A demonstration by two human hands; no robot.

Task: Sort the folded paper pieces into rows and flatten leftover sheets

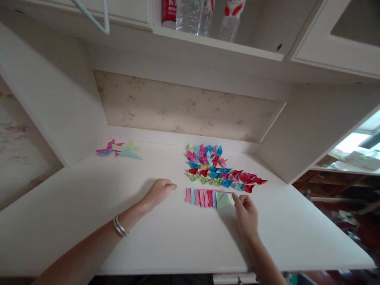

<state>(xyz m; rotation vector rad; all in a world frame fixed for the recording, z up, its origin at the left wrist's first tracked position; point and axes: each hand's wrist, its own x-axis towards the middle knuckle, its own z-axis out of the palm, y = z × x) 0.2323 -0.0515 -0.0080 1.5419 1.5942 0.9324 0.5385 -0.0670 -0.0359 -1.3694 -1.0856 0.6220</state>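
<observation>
My left hand [162,190] is closed in a loose fist above the white desk, and nothing shows sticking out of it. At the right end of a row of folded paper strips [202,198] in pink, red, blue and purple lies a wider light green folded paper [224,200]. My right hand [247,213] has its fingers curled, with a fingertip at that green paper's right edge; the exact grip is partly hidden. Behind the row, several small origami pieces [216,182] stand in colourful lines, with a denser cluster of origami [204,154] farther back.
Loose coloured folded papers [121,149] lie in a pile at the desk's back left. White side panels enclose the desk [166,237] left and right. Overhead, a shelf [219,41] holds plastic bottles [230,23] and a red container [169,12].
</observation>
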